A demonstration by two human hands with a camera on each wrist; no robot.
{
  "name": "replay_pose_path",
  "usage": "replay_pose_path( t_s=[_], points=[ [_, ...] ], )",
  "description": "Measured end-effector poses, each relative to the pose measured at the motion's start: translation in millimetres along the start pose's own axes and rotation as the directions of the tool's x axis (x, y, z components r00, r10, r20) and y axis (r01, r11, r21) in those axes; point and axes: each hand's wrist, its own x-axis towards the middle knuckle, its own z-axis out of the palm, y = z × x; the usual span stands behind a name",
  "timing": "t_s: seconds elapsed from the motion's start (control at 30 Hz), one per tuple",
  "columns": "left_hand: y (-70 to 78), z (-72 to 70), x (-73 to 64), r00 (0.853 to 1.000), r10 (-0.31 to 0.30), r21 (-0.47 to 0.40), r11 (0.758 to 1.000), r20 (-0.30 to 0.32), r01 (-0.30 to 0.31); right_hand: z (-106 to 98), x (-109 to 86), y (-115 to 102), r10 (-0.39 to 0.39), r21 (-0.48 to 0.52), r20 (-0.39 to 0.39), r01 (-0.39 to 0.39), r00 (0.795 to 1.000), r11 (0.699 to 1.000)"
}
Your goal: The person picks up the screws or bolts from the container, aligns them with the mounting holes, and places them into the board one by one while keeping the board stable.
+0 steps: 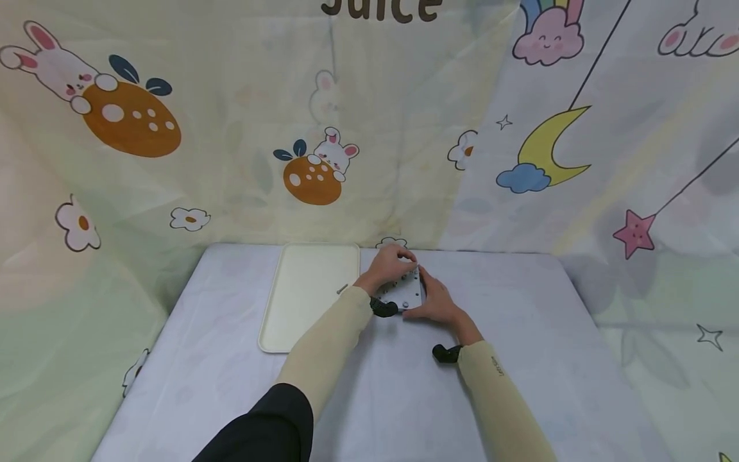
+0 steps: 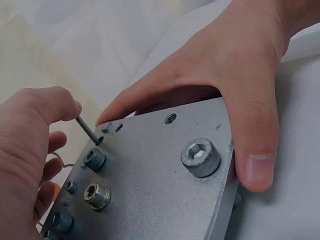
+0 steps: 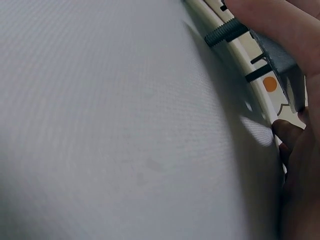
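My left hand [image 1: 385, 266] pinches a thin metal rod [image 2: 88, 130] whose lower end sits at a small hole near the edge of a grey metal plate [image 2: 150, 160]. My right hand [image 1: 437, 300] grips that plate from the right side. In the left wrist view its thumb [image 2: 257, 150] lies along the plate's edge. Several socket head screws stand in the plate, among them a large one [image 2: 201, 157] by the right thumb and a shiny one [image 2: 97, 196]. Threaded screw ends [image 3: 227, 32] stick out below the plate in the right wrist view.
A cream tray [image 1: 306, 308] lies left of the plate, partly behind the left sleeve. On its right side rests a small screw [image 1: 342, 289]. A white cloth covers the table [image 1: 519, 308], and a printed curtain [image 1: 231, 160] hangs behind its far edge.
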Motion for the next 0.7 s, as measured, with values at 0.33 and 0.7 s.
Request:
replay_pose_path(
  t_s=[0.33,0.7],
  points=[
    [-0.5,-1.8,-4.4,1.0,-0.023,0.028,0.999,0.001,0.023,1,1.5,-1,0.017,0.005,0.002,-0.017,1.0,1.0],
    [-10.8,-8.7,-12.3,0.998,-0.059,0.079,0.995,-0.002,0.059,-1,-0.6,-4,0.065,-0.019,0.019,-0.064,0.998,0.998]
  ],
)
